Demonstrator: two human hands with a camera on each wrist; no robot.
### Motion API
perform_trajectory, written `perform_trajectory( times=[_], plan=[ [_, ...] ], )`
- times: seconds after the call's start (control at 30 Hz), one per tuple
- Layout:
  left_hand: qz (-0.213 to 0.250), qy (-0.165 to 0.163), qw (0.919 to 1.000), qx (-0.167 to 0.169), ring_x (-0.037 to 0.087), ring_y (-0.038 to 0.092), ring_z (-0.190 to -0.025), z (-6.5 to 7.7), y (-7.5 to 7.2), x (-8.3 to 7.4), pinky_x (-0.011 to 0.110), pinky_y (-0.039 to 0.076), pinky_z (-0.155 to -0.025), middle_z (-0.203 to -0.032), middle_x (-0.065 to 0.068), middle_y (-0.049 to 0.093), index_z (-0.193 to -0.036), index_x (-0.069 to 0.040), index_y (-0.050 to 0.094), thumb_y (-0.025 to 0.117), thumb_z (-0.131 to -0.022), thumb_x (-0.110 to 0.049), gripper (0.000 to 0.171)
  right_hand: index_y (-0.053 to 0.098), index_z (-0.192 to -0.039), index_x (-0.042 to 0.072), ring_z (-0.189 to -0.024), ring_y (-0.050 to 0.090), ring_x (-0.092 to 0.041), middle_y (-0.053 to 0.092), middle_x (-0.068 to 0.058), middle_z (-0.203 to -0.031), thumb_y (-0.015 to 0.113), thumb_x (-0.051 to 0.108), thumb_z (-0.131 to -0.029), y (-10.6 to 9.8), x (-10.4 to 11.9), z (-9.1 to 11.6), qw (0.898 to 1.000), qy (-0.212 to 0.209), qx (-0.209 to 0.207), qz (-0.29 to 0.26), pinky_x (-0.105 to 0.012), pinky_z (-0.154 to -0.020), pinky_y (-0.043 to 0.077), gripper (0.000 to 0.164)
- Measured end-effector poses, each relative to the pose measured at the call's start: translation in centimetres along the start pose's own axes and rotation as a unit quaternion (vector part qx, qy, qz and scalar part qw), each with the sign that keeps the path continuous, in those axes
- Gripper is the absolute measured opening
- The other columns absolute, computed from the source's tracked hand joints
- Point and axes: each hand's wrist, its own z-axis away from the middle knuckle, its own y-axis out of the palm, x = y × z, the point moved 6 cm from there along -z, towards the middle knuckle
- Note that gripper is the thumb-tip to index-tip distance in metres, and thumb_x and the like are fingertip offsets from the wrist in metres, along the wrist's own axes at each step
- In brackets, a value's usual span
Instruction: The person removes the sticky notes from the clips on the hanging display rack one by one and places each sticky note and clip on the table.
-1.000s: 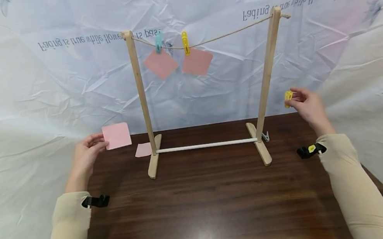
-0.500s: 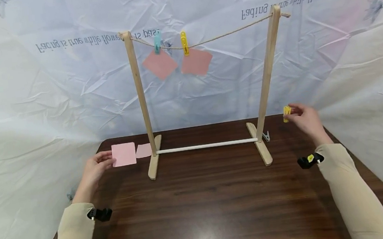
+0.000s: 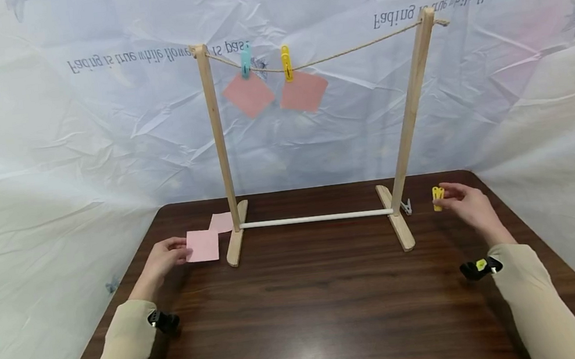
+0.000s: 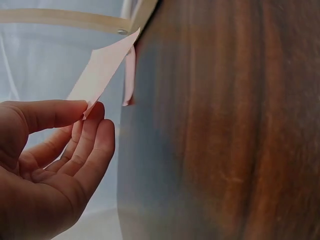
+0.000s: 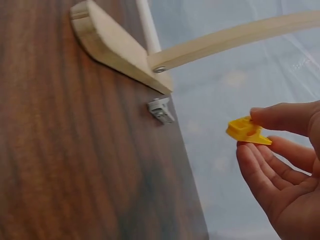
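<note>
My left hand (image 3: 163, 258) pinches a pink square of paper (image 3: 202, 246) by its edge, at the left of the table. In the left wrist view the paper (image 4: 102, 70) slants up from between thumb and fingertips. Behind it a second pink paper (image 3: 221, 222) lies by the foot of the wooden stand. On the right side my right hand (image 3: 472, 210) holds a yellow clothespin (image 3: 438, 199) between thumb and fingers. The right wrist view shows the clothespin (image 5: 247, 131) at the fingertips. A grey clothespin (image 3: 407, 207) rests on the table beside the stand's right foot.
The wooden stand (image 3: 222, 145) carries a sagging string (image 3: 353, 52) between its posts. From it hang two pink papers, one under a blue clothespin (image 3: 246, 63), one under a yellow clothespin (image 3: 286, 62). A white rod (image 3: 318, 218) joins the feet. Pale sheeting (image 3: 285, 156) surrounds the table (image 3: 310, 294).
Both hands have come down toward the table, the left with its pink paper and also rightward, the right with its yellow clothespin. The hanging papers stay as they were.
</note>
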Motion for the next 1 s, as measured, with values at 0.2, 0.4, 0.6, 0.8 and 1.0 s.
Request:
perform_trajectory(
  times=[0.2,0.4,0.6,0.8,1.0],
  plan=[
    [-0.005,-0.005,0.9999,0.011,0.006,0.064,-0.079,-0.6,0.8,0.7,0.028,0.059,-0.072,-0.111,0.024,0.064,-0.131,0.018,0.052,0.064,-0.097,-0.005,0.042,0.039,-0.149,-0.007,-0.109,0.058,-0.047,0.05,-0.035,-0.134,0.062,0.038,-0.101,1.3,-0.4,0.6,0.998,0.002,0.049,0.025,-0.057,-0.08,0.051,0.07],
    [-0.019,-0.009,0.9997,0.016,0.012,0.064,-0.078,-1.1,1.6,1.1,0.028,0.059,-0.069,-0.113,0.03,0.063,-0.125,0.019,0.055,0.065,-0.095,-0.003,0.038,0.044,-0.144,-0.011,-0.099,0.065,-0.039,0.054,-0.036,-0.129,0.068,0.027,-0.098,2.6,-0.3,0.8,0.994,-0.003,0.101,0.03,-0.052,-0.081,0.054,0.065],
    [-0.032,-0.015,0.9993,0.01,0.013,0.065,-0.076,-1.2,1.9,1.4,0.029,0.059,-0.068,-0.109,0.029,0.065,-0.122,0.018,0.057,0.066,-0.095,-0.003,0.036,0.046,-0.141,-0.013,-0.092,0.068,-0.031,0.054,-0.038,-0.127,0.07,0.023,-0.096,4.0,-0.3,0.9,0.988,0.005,0.151,0.037,-0.052,-0.085,0.054,0.062],
    [-0.034,-0.015,0.9992,0.018,0.012,0.063,-0.073,-1.3,2.2,1.4,0.027,0.058,-0.066,-0.099,0.022,0.068,-0.12,0.018,0.059,0.066,-0.094,-0.003,0.035,0.05,-0.136,-0.015,-0.081,0.067,-0.023,0.062,-0.027,-0.109,0.072,0.022,-0.094,4.9,-0.1,0.9,0.985,0.005,0.159,0.063,-0.047,-0.077,0.054,0.061],
    [-0.051,-0.008,0.9983,0.025,0.013,0.064,-0.073,-1.3,2.5,1.0,0.027,0.058,-0.066,-0.098,0.022,0.068,-0.119,0.018,0.06,0.066,-0.094,-0.004,0.034,0.052,-0.133,-0.017,-0.075,0.062,-0.019,0.065,-0.009,-0.089,0.07,0.019,-0.093,5.7,-0.2,0.6,0.982,0.009,0.177,0.061,-0.037,-0.072,0.051,0.056]
  ],
)
